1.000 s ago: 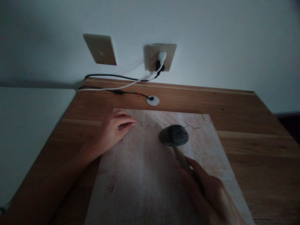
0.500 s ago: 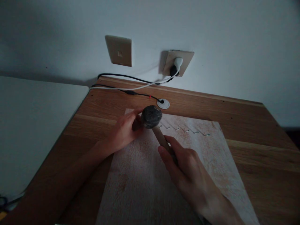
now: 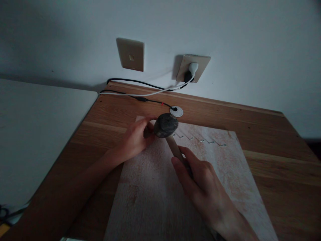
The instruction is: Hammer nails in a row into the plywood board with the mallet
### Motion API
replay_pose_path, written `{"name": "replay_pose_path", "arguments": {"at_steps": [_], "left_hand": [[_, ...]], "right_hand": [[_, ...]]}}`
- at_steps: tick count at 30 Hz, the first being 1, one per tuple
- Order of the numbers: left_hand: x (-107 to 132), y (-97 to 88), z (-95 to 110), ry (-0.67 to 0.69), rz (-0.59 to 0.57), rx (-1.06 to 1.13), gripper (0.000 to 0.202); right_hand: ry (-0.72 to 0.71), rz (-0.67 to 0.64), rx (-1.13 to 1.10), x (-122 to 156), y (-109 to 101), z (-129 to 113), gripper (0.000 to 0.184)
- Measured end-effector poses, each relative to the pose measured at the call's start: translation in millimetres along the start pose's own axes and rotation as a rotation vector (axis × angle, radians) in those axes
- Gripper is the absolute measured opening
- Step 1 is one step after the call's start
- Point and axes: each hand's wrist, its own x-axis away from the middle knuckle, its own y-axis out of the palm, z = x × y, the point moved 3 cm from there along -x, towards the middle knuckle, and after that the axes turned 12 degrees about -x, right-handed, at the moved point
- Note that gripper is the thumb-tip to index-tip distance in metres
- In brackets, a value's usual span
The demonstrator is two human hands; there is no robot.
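Observation:
My right hand is wrapped round the wooden handle of a rubber mallet, whose dark head hovers above the far left part of a whitish worn board. My left hand rests at the board's far left corner. Its thumb and fingers curl together in a pinch beside the mallet head, which hides the fingertips and whatever lies between them. To the right of the mallet, a row of several small nails stands along the board's far side.
Under the board is a brown wooden tabletop. Behind it, black and white cables run to a wall socket, and one enters a round cable grommet. A wall plate and a white surface are at left.
The view has shifted slightly, moving everything a little to the right. The mallet head has turned slightly beside my left fingers. Both hands keep nearly the same pose.

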Motion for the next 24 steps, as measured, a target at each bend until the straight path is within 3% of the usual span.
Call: {"name": "replay_pose_path", "arguments": {"at_steps": [9,24], "left_hand": [[0.8,3.6,-7.4,-0.007,0.034,-0.008,0.050],[-4.0,-3.7,-0.4,0.062,-0.008,-0.092,0.047]], "right_hand": [[-0.033,0.011,-0.005,-0.3,1.6,1.4,0.026],[-0.006,0.003,0.005,2.3,3.1,4.7,0.025]]}}
